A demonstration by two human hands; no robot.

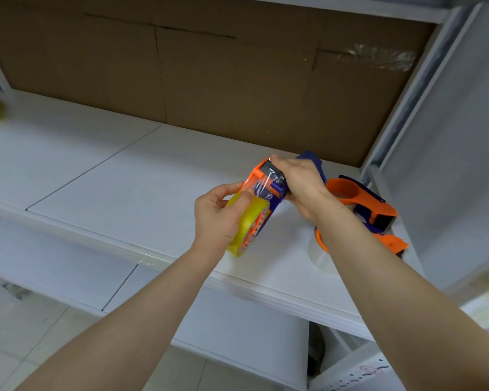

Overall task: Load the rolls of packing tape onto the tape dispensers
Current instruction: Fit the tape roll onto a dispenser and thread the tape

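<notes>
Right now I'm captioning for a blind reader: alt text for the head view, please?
Two bare hands hold an orange-and-blue tape dispenser over a white shelf: the left hand grips its yellow tape roll, the right hand its front end. A second dispenser lies at right.

Outstretched forearms point(141, 300), left grip point(218, 218) and right grip point(299, 184) close together (fingers point(280, 165) curled).

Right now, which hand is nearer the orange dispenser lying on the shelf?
Right. The right hand is left of that dispenser; the left hand is farther left, gripping the yellow roll.
</notes>
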